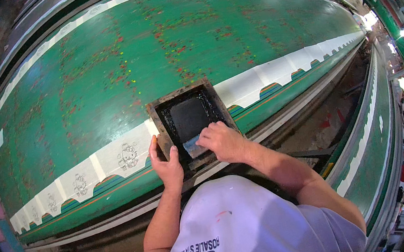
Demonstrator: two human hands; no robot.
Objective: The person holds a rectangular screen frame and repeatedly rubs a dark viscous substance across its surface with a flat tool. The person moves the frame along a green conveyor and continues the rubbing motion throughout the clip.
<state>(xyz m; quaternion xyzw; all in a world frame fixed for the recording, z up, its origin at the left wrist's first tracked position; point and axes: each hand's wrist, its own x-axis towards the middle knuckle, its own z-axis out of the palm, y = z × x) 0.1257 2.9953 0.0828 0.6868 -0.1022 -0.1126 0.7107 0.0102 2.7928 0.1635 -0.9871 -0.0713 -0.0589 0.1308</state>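
Observation:
A wooden screen printing frame (161,137) lies tilted across the near edge of the long green table, over a strip of white cloth pieces (110,155). Dark ink covers its mesh (190,116). With fingers on the outer edge and thumb on top, my left hand (168,168) grips the frame's left side. My right hand (224,142) is closed on a squeegee (194,147), a flat blue-grey blade resting inside the near end of the frame. Line drawings of a cartoon figure (128,156) show on the cloth left of the frame; the pieces to its right look plain.
The green table top (106,82) is spotted with red and yellow paint. Another white cloth strip (73,22) runs along its far edge. A ledge (299,98) borders the near side. To the right stands a second green table (368,166) with white cloth.

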